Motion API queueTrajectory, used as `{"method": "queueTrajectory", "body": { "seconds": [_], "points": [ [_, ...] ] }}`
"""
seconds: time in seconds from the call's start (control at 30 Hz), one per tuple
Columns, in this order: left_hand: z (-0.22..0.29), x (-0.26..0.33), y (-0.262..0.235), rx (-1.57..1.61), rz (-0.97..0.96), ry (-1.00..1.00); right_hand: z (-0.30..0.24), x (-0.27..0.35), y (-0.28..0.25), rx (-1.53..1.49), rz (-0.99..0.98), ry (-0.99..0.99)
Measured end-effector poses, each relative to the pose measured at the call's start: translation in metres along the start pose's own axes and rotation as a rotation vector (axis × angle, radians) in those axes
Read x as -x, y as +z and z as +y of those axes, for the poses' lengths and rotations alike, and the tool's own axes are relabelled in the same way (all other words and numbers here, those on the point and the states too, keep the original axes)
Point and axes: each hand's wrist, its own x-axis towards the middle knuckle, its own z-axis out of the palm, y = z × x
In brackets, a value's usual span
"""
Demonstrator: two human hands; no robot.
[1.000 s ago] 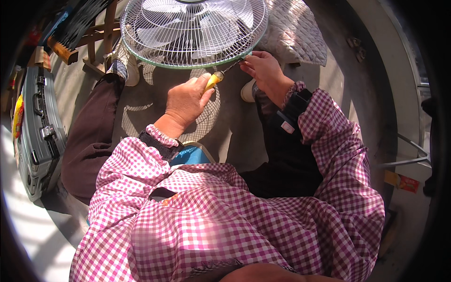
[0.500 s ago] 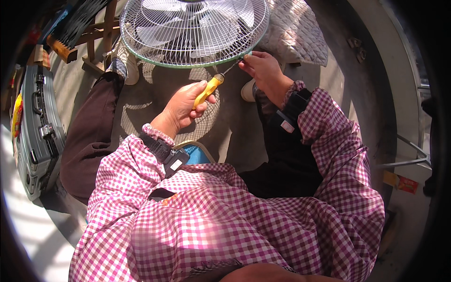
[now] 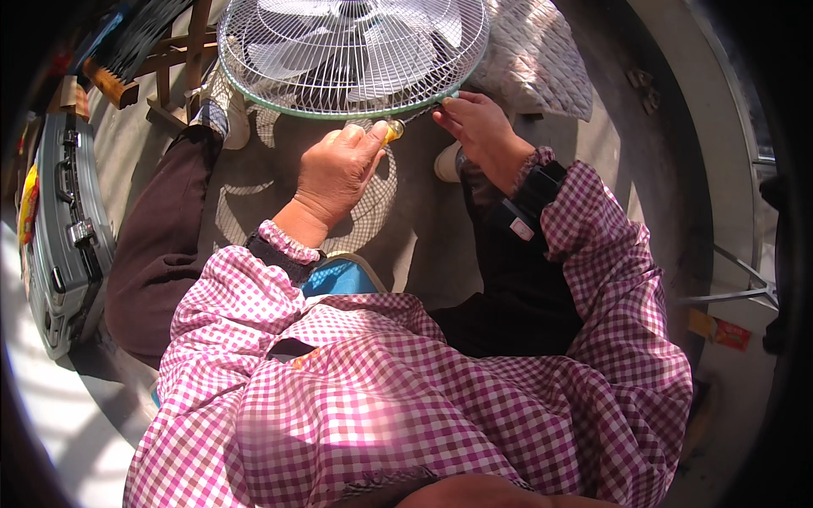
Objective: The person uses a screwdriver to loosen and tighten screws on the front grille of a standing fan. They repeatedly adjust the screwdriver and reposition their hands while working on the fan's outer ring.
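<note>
Okay, gripping screwdriver in left hand just this side of fan, angling shaft at its rim, presumably for aim; touching rim with right hand, apart from left, presumably as a steady, can't tell if clamped

Yellow-handled screwdriver (tilted) points toward green-rimmed fan.

Prob. workshop, grey flr, screwdriver, hard case

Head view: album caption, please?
Left hand gripping a yellow-handled screwdriver, right hand at a round green-rimmed wire fan guard.
</note>
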Motion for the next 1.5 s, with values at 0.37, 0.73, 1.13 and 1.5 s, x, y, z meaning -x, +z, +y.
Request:
{"method": "queueTrajectory", "body": {
  "seconds": [0.37,0.73,1.13,1.5],
  "points": [
    [-0.003,-0.003,-0.001,1.423,-0.206,-0.834,0.002,-0.006,-0.001,0.068,-0.003,-0.028],
    [-0.007,0.007,0.006,0.74,-0.126,-0.34,0.002,-0.003,0.005,0.038,0.077,-0.02],
    [-0.004,0.002,0.007,0.968,-0.107,-0.337,0.004,-0.005,0.001,0.006,0.026,-0.035],
    [0.002,0.003,0.011,0.787,-0.23,-0.377,0.003,-0.005,0.004,0.028,0.052,-0.02]
  ]
}}
